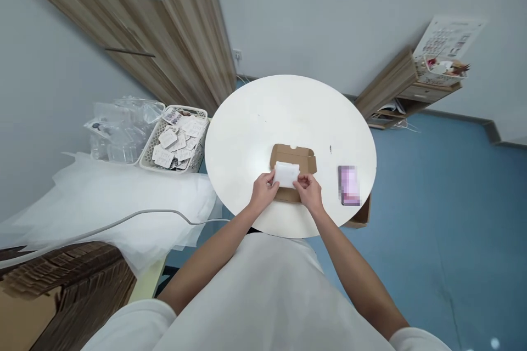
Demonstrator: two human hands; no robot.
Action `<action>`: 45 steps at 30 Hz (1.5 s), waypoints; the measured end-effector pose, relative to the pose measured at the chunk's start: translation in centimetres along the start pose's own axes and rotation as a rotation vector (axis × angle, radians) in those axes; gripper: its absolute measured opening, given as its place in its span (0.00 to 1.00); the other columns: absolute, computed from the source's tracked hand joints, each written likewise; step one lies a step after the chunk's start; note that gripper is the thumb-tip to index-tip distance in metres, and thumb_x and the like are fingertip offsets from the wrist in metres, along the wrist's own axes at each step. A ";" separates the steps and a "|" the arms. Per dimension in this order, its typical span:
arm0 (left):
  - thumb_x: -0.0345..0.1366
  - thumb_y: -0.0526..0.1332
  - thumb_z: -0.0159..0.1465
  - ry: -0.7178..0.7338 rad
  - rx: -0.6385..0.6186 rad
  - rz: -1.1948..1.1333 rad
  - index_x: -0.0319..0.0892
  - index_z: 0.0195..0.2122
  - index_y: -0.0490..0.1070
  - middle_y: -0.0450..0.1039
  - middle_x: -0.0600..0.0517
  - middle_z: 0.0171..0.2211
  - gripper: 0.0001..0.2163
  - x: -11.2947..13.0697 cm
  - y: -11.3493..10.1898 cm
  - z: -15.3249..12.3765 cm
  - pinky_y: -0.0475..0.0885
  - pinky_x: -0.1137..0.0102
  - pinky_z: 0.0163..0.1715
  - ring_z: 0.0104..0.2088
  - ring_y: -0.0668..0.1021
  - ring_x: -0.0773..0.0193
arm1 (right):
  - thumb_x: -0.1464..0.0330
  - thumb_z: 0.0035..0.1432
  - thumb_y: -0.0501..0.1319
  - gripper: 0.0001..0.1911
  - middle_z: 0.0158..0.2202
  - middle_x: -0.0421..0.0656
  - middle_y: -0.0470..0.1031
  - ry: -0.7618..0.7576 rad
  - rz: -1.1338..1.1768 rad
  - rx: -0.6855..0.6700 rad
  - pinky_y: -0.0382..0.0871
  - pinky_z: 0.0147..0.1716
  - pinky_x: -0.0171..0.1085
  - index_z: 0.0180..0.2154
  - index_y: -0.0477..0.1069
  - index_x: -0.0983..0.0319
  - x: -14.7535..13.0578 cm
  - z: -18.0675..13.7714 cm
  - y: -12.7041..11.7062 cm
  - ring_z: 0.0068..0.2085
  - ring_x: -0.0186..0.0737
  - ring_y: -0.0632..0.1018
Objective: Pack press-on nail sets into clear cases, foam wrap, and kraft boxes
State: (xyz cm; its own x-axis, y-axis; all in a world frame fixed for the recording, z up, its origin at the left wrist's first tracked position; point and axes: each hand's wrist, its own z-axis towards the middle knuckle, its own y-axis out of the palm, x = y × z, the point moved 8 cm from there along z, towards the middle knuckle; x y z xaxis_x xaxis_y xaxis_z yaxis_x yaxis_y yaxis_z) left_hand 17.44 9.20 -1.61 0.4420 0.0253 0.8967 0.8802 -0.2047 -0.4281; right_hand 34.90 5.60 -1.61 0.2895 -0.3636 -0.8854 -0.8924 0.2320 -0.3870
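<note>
Between my two hands is a small white wrapped packet (pixel 287 174), held by its left and right edges. The fingers of my left hand (pixel 264 191) pinch its left side, and those of my right hand (pixel 308 191) pinch the right side. Under and behind the packet lies an open brown cardboard box (pixel 302 157), its lid flap folded back away from me. Whether the packet touches the box, I cannot tell. What the white wrapping contains is hidden.
The box rests on a round white table (pixel 247 120). A pixelated pink, phone-shaped item (pixel 349 185) lies to the right. At left are a basket of cards (pixel 177 142), clear plastic bags (pixel 123 126), white wrapping sheets (pixel 123 197), a grey cable (pixel 156 211) and stacked flat cardboard (pixel 78 290).
</note>
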 end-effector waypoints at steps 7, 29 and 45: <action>0.30 0.55 0.55 -0.050 -0.156 0.318 0.43 0.47 0.59 0.71 0.51 0.35 0.17 -0.2 4.4 -2.1 0.68 0.69 0.32 0.32 0.73 0.64 | 0.70 0.49 0.51 0.05 0.29 0.39 0.68 -0.153 -0.395 -0.174 0.61 0.29 0.34 0.32 0.60 0.59 2.9 -1.5 -0.7 0.29 0.36 0.71; 0.24 0.46 0.57 0.164 -0.460 0.884 0.37 0.34 0.65 0.65 0.45 0.35 0.10 -1.0 6.9 -3.2 0.64 0.68 0.33 0.36 0.69 0.60 | 0.74 0.52 0.53 0.08 0.42 0.49 0.66 -0.202 -0.800 -0.451 0.62 0.36 0.34 0.35 0.68 0.65 4.7 -2.3 2.8 0.38 0.38 0.71; 0.42 0.50 0.60 -0.089 0.019 0.311 0.38 0.52 0.57 0.61 0.41 0.49 0.20 -1.5 -0.7 1.8 0.66 0.66 0.42 0.44 0.71 0.60 | 0.60 0.51 0.54 0.24 0.43 0.48 0.67 -0.080 -0.355 -0.001 0.64 0.37 0.39 0.49 0.60 0.63 3.5 2.5 -5.6 0.31 0.36 0.69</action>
State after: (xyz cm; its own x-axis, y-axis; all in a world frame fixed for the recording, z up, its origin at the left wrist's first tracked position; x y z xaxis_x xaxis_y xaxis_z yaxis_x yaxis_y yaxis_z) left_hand 16.42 11.09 -2.88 0.7031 0.0505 0.7093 0.7032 -0.1973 -0.6830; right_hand 41.78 5.31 -3.19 0.6072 -0.3497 -0.7135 -0.7320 0.1029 -0.6735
